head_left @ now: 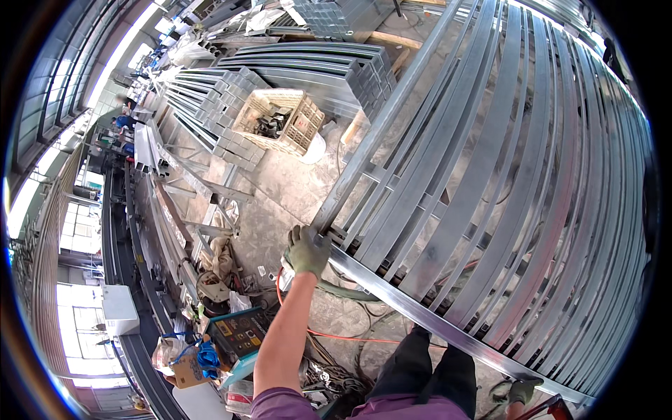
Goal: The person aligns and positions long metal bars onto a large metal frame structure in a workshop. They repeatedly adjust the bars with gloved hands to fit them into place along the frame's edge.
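Observation:
A large metal frame (pixel 413 299) with many long silver bars (pixel 483 245) laid across it fills the right side. My left hand (pixel 308 250), in a grey-green work glove, is closed around the frame's near left corner, with the fingers up against the end of a long square tube (pixel 364 150). Farther right, at the lower edge, my right hand (pixel 523 390) wears a similar glove. It is curled against the frame's front rail, and its fingers show only in part. A red metal piece (pixel 556 407) lies close to it, mostly cut off by the picture's edge.
Beyond the frame are a cream crate (pixel 302 126) of dark parts, a white bucket (pixel 315 150) and stacked square tubes (pixel 241 150). At left stand a teal-and-black machine (pixel 241 332) and a long dark rail (pixel 120 252). An orange hose (pixel 364 341) and cables cross the floor near my legs.

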`<move>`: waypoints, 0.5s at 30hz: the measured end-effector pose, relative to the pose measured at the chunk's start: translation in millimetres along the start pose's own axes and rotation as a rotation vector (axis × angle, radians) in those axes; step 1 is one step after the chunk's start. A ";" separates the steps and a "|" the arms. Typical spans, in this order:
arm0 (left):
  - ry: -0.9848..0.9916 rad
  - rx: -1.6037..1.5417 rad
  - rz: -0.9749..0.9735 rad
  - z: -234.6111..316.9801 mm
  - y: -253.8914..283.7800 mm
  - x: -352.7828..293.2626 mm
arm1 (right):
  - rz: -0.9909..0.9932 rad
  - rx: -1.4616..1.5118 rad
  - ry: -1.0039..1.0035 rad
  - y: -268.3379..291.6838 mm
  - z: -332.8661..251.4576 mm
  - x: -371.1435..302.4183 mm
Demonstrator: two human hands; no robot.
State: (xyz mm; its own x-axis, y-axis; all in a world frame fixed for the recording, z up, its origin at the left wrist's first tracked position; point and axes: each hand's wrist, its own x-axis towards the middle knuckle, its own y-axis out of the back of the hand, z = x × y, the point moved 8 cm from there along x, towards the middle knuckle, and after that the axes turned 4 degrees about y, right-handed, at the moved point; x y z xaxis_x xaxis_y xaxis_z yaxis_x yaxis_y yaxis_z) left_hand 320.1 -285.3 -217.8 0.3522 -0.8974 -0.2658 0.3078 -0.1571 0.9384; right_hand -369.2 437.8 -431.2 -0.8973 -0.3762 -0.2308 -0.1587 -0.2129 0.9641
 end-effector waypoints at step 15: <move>0.217 0.194 -0.055 -17.5 -54.3 73.8 | -0.158 0.033 -0.214 50.9 -56.7 -13.4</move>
State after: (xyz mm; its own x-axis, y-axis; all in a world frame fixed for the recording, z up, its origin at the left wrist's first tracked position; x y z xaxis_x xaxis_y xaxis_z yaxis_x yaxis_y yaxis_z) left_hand 344.8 -335.7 -292.3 0.5271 -0.7794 -0.3386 0.1640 -0.2976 0.9405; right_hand -341.9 380.9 -386.5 -0.9265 -0.1409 -0.3489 -0.3136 -0.2232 0.9230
